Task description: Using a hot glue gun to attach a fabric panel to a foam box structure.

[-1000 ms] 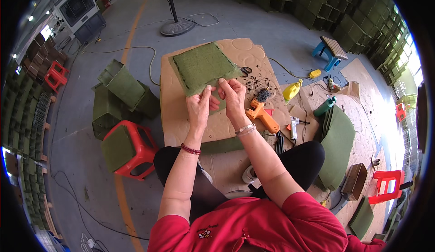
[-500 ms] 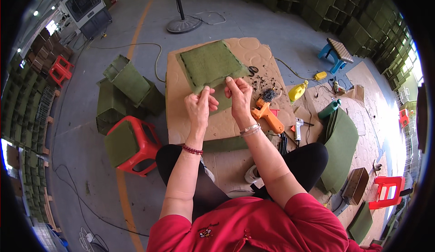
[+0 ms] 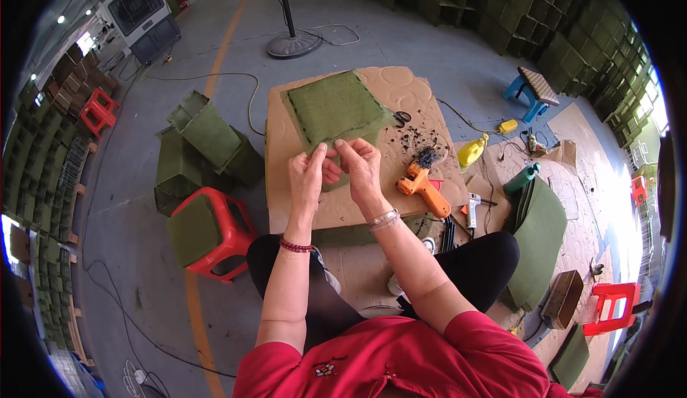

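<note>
A square green felt piece (image 3: 336,104) with dark lines along its edges lies on the cardboard-covered work surface (image 3: 290,205) before me. At its near edge, my left hand (image 3: 309,176) is closed, thumb and fingertips pinching the felt. Close beside it, my right hand (image 3: 361,172) also pinches that edge between thumb and forefinger. The two thumbs nearly meet; the fingertips underneath are partly hidden. To the right of the felt are black scissors (image 3: 402,118), an orange glue gun (image 3: 427,192) and a dark bristly clump (image 3: 428,157) among scattered black scraps.
Green felt boxes (image 3: 204,144) and a red stool (image 3: 225,233) stand left. At right are a yellow bottle (image 3: 471,152), a green bottle (image 3: 521,177), a white glue gun (image 3: 472,210) and stacked green felt sheets (image 3: 538,244). A fan stand (image 3: 295,44) is beyond the work surface.
My hands have come closer together along the felt's near edge, the right one moving left and toward me. The whole view has shifted slightly.
</note>
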Available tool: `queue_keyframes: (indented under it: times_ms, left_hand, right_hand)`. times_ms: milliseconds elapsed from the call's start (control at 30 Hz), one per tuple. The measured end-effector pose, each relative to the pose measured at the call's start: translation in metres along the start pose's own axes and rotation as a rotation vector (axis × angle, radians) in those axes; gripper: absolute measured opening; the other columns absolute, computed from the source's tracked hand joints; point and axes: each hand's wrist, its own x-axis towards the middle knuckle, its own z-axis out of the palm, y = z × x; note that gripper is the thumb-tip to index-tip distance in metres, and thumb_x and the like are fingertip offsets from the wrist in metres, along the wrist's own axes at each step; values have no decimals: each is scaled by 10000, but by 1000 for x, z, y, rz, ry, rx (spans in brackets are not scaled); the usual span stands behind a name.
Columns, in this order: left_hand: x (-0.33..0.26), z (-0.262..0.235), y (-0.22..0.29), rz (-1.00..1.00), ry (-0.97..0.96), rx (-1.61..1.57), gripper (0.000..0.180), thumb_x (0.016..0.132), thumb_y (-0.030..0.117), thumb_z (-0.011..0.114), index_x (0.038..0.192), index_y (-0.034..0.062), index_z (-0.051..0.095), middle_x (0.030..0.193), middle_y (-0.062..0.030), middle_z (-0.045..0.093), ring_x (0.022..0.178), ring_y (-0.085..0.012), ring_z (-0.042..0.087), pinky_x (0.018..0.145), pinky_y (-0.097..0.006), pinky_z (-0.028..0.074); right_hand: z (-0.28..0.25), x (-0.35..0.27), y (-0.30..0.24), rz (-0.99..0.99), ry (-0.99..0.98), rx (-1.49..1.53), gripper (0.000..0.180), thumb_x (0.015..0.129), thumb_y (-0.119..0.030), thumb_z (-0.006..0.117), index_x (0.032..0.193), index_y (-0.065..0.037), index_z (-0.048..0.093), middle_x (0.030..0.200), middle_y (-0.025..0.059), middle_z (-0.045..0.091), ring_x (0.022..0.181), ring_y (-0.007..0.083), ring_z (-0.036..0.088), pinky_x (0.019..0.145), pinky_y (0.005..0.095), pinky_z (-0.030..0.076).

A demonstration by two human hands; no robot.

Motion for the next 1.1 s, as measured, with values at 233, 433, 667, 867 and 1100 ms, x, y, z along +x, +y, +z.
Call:
queue_keyframes:
  times_ms: [233,433,667,867,1100]
  left_hand:
    - [2,-4,2,-29,-17,25,348,940,233,504,794,-55,633,567,-88,614,447,-121,561,426,-226,443]
    - [0,-9,-2,-39,-55,28,334,955,240,475,830,-34,620,601,-97,627,465,-127,578,439,-231,467]
    - [-2,-10,5,-60,-96,31,367,960,295,433,813,7,607,623,-92,626,493,-132,585,475,-231,480]
    - [0,-12,1,-45,-45,24,345,955,233,461,776,-22,611,601,-103,624,466,-139,585,441,-233,481]
    - [0,-11,6,-44,-30,92,320,926,218,504,733,-14,611,565,-90,601,437,-125,556,420,-216,451]
  right_hand:
    - [-2,1,3,-15,31,15,191,845,-118,673,699,-32,585,586,-35,517,495,30,401,450,208,295]
    - [-29,4,-13,26,-45,-5,227,917,-223,604,808,-24,604,581,-42,477,498,42,389,469,206,286]
    - [-54,35,-30,-60,88,125,246,936,-258,559,781,-67,564,593,-23,493,489,59,409,470,205,312]
    - [-57,42,-29,-70,78,130,149,902,-141,549,769,-75,538,597,-6,484,496,78,399,477,216,318]
    - [-57,39,-33,-70,127,6,228,886,-145,556,667,-86,529,563,-37,448,497,56,362,464,208,257]
